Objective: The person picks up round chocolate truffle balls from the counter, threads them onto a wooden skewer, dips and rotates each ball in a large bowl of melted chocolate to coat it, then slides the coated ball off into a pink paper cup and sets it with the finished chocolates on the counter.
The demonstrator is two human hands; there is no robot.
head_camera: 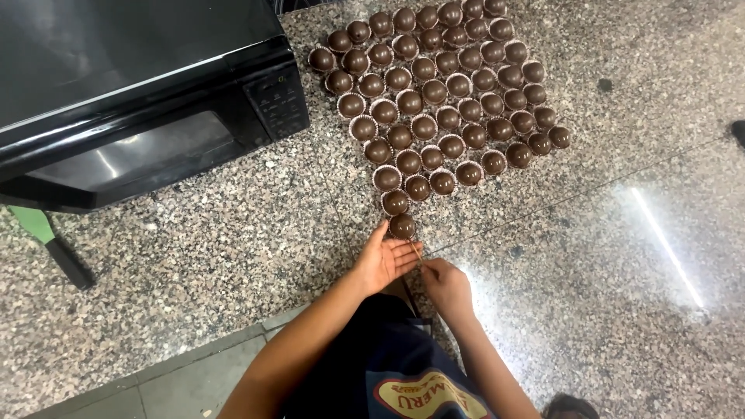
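Granite counter [233,256] lies open to the right; the left hand [382,262], fingers spread, cups the nearest chocolate ball [402,226] (row's end), while the right hand [445,284] apparently pinches a thin stick [416,251].

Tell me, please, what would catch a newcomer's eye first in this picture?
The block of glossy chocolate balls in paper cups fills the upper middle of the speckled granite counter. Just below it, the left hand cups the nearest chocolate ball, while the right hand holds a thin stick. A black microwave sits upper left.
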